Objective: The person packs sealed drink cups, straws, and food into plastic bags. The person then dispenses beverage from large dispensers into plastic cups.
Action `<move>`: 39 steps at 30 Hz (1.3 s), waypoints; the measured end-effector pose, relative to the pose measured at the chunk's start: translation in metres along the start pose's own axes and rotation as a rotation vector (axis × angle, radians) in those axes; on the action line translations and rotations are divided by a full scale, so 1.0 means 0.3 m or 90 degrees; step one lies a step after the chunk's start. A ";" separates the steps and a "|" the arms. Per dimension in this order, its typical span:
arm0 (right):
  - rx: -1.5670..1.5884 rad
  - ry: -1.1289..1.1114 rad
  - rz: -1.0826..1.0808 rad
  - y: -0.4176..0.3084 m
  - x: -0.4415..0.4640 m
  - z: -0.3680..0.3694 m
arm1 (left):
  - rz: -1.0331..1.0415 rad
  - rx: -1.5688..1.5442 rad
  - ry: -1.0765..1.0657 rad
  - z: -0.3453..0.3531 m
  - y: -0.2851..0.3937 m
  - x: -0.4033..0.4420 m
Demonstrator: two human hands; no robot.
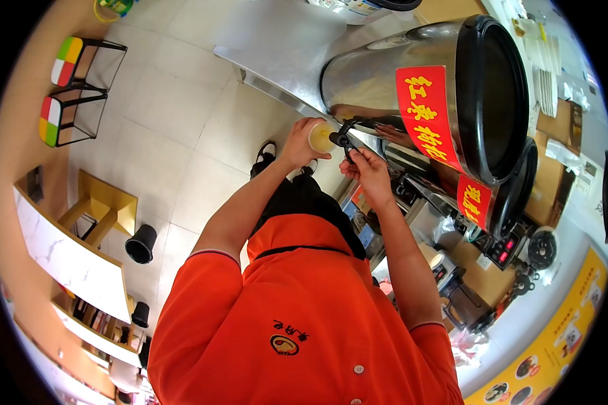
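My left hand (302, 143) is closed around a clear plastic cup (321, 138) with pale yellow liquid in it. The cup sits right under the black tap (340, 138) of a large steel drink dispenser (378, 77) bearing a red label with yellow characters. With its fingers pinched, my right hand (371, 174) grips the black lever of that tap. Whether liquid is flowing from the spout cannot be made out.
The dispenser stands on a steel counter (277, 47); a second red-labelled dispenser (475, 197) is beside it. Further right are a blender jug (463, 300) and stacked white plates (546, 91). Stools (66, 61), a marble-topped table (74, 250) and a black bin (140, 244) stand to the left.
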State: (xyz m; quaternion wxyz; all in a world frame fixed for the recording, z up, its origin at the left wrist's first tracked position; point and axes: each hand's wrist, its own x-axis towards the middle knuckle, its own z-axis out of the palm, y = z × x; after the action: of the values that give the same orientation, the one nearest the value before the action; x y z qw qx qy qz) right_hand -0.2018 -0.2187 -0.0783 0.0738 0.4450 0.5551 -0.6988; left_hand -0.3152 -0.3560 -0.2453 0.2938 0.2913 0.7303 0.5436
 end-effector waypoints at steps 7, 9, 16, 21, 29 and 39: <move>-0.024 0.054 -0.039 -0.056 -0.003 0.041 | -0.005 -0.011 -0.007 -0.008 0.007 -0.006; -0.035 0.048 -0.060 -0.088 -0.035 0.053 | 0.002 0.003 -0.013 -0.008 0.007 -0.006; -0.054 0.058 -0.018 0.132 -0.206 -0.042 | 0.032 -0.007 -0.015 -0.010 0.001 -0.027; -0.067 0.098 0.044 0.353 -0.362 -0.148 | 0.050 0.009 -0.031 -0.031 0.026 -0.040; -0.026 0.204 0.096 0.618 -0.575 -0.297 | 0.066 -0.030 -0.066 -0.032 -0.017 -0.103; -0.008 0.263 0.087 0.889 -0.768 -0.486 | -0.065 -0.016 -0.191 0.063 0.357 -0.398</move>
State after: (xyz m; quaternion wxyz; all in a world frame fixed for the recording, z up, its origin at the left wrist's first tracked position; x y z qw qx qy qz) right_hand 0.1728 -0.2855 -0.1036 0.0087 0.6150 0.5311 -0.5828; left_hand -0.2112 -0.4075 -0.1330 0.4301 0.3279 0.6854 0.4876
